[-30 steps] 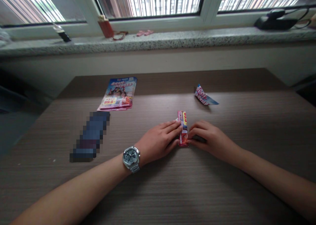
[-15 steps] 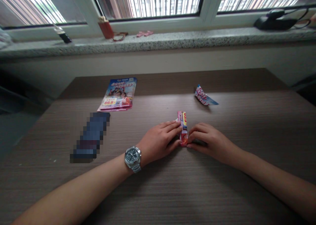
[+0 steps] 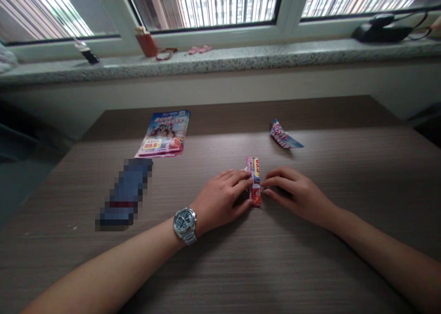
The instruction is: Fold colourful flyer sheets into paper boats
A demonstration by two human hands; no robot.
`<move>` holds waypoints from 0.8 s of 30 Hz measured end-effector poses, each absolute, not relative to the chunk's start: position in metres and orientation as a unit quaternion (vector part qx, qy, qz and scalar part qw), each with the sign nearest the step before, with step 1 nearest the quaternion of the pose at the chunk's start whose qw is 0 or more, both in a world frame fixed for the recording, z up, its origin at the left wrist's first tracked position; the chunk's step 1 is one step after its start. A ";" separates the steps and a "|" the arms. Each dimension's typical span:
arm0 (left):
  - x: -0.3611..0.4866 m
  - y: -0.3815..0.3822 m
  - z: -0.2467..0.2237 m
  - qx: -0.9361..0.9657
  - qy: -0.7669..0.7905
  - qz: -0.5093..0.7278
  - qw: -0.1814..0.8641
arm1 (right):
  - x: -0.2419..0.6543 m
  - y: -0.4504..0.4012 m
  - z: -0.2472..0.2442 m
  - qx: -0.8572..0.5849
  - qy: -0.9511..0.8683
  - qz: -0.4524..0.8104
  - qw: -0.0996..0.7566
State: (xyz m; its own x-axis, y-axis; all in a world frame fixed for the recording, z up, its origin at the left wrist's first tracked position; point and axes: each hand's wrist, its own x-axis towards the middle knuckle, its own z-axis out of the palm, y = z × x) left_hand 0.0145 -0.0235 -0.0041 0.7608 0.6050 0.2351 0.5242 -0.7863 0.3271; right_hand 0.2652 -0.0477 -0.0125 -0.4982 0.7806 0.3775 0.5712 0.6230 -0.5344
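Note:
A narrow folded strip of printed paper (image 3: 255,181), pink, red and yellow, lies flat on the brown table (image 3: 220,268). My left hand (image 3: 225,197), with a steel watch at its wrist, rests on the strip's left side, fingertips spread on the paper. Just beyond the right edge is my right hand (image 3: 292,187), its fingers bent and parted, with nothing seen between them. Further back stands a small folded paper shape (image 3: 283,136), blue and pink.
A stack of colourful flyers (image 3: 167,132) lies at the back left, with a pixelated dark blue object (image 3: 127,192) in front of it. On the stone windowsill (image 3: 241,59) are a red box (image 3: 146,43) and a black device (image 3: 375,29).
My right hand's fingers have shifted slightly up along the strip's right edge, and its thumb has left the lower corner. My left hand stays on the paper. The view has tilted slightly.

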 end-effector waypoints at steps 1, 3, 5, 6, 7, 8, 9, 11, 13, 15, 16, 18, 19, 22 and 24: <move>0.014 -0.024 -0.004 0.930 0.303 0.166 0.122 | 0.267 -0.046 -0.014 -0.403 -0.849 0.158 0.303; 0.014 -0.024 -0.004 0.930 0.304 0.166 0.124 | 0.269 -0.043 -0.016 -0.407 -0.854 0.139 0.294; 0.014 -0.023 -0.005 0.931 0.302 0.161 0.127 | 0.271 -0.040 -0.019 -0.408 -0.859 0.128 0.283; 0.013 -0.023 -0.005 0.931 0.301 0.160 0.129 | 0.271 -0.040 -0.020 -0.407 -0.862 0.124 0.275; 0.013 -0.023 -0.005 0.932 0.299 0.159 0.129 | 0.272 -0.039 -0.022 -0.407 -0.865 0.120 0.267; 0.013 -0.023 -0.005 0.933 0.297 0.160 0.129 | 0.272 -0.039 -0.023 -0.406 -0.869 0.117 0.258; 0.013 -0.023 -0.005 0.933 0.294 0.162 0.129 | 0.273 -0.039 -0.024 -0.404 -0.873 0.114 0.249; 0.013 -0.022 -0.006 0.933 0.293 0.167 0.126 | 0.273 -0.038 -0.025 -0.401 -0.879 0.111 0.233; 0.013 -0.022 -0.006 0.934 0.292 0.168 0.121 | 0.273 -0.038 -0.025 -0.401 -0.881 0.111 0.225; 0.012 -0.021 -0.007 0.935 0.295 0.165 0.110 | 0.273 -0.038 -0.025 -0.404 -0.881 0.113 0.219; 0.012 -0.021 -0.007 0.935 0.298 0.163 0.102 | 0.273 -0.038 -0.025 -0.405 -0.881 0.113 0.217; 0.012 -0.020 -0.007 0.935 0.307 0.156 0.085 | 0.273 -0.039 -0.024 -0.407 -0.880 0.112 0.216; 0.012 -0.020 -0.006 0.934 0.313 0.153 0.078 | 0.273 -0.039 -0.023 -0.408 -0.880 0.110 0.215; 0.012 -0.019 -0.003 0.928 0.334 0.153 0.064 | 0.272 -0.040 -0.023 -0.407 -0.883 0.094 0.214; 0.012 -0.020 -0.002 0.923 0.347 0.156 0.061 | 0.272 -0.042 -0.023 -0.402 -0.887 0.084 0.212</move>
